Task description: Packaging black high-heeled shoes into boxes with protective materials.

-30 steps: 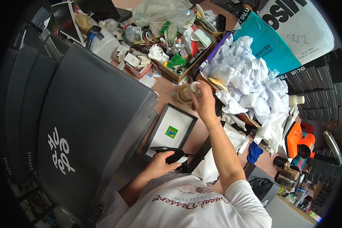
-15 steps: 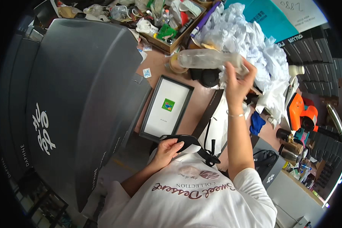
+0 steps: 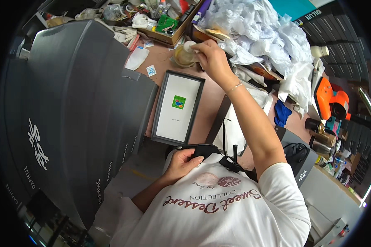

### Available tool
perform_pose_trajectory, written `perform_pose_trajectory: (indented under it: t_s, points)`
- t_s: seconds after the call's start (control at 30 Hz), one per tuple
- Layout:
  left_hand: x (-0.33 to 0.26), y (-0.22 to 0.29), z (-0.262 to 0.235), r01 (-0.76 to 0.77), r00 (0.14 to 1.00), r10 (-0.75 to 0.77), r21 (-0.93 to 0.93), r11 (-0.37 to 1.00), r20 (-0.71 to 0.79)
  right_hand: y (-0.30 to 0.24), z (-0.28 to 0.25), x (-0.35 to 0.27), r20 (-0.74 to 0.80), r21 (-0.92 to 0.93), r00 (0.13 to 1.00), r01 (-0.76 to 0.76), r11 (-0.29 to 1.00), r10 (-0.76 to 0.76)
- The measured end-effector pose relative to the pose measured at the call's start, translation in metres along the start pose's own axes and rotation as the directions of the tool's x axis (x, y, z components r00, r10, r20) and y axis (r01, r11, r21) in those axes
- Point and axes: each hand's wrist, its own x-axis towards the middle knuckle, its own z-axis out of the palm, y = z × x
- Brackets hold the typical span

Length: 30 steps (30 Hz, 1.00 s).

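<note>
My left hand (image 3: pixel 183 164) is closed around a black strapped shoe (image 3: pixel 206 150) in front of my shirt. A pale patch shows at the shoe's side, and its dark straps hang to the right. My right arm reaches forward across the table. Its hand (image 3: pixel 213 59) pinches a small whitish thing (image 3: pixel 189 46), whose kind I cannot make out, at the mouth of a round jar (image 3: pixel 183 57) with yellowish contents. Between my hands and the big dark box lies a shallow grey box tray (image 3: pixel 155 129) with a white inside and a green square label (image 3: pixel 179 102).
Large dark boxes (image 3: pixel 74 103) stand along the left. A carton of odds and ends (image 3: pixel 175 39) sits at the back, beside a heap of crumpled white paper (image 3: pixel 251 29). On the right are a blue cloth (image 3: pixel 282 113), an orange tool (image 3: pixel 323 98) and stacked dark boxes (image 3: pixel 329 41).
My right hand has moved left and forward to the jar. The long translucent shape seen at that hand before no longer shows. My left hand still holds the shoe; the view has shifted slightly.
</note>
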Motion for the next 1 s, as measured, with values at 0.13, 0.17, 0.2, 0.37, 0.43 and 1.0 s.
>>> perform_pose_trajectory:
  t_s: [0.13,0.17,0.2,0.37,0.43,1.0]
  points:
    - [0.0,0.005,0.007,-0.059,0.998,0.058,0.024,0.998,0.02,-0.054,-0.061,-0.085,0.292,0.282,0.949,-0.202,0.938,0.116]
    - [-0.001,0.004,0.009,-0.067,0.997,0.065,0.038,0.997,0.045,-0.07,-0.08,-0.118,0.354,0.258,0.924,-0.243,0.935,0.142]
    - [-0.003,0.001,0.01,-0.076,0.995,0.073,0.045,0.996,0.061,-0.084,-0.094,-0.151,0.374,0.281,0.911,-0.29,0.915,0.173]
    - [-0.012,0.0,0.036,0.017,0.987,-0.024,0.047,0.999,0.158,-0.139,-0.132,-0.252,0.18,0.191,0.965,-0.224,0.956,0.191]
    - [-0.014,-0.007,0.04,0.022,0.98,-0.037,0.076,0.997,0.194,-0.15,-0.133,-0.259,0.124,0.092,0.986,-0.126,0.988,0.114]
    - [-0.024,-0.012,0.068,-0.089,0.966,0.05,0.144,0.986,0.254,-0.153,-0.131,-0.269,0.19,0.002,0.981,0.049,0.999,-0.048]
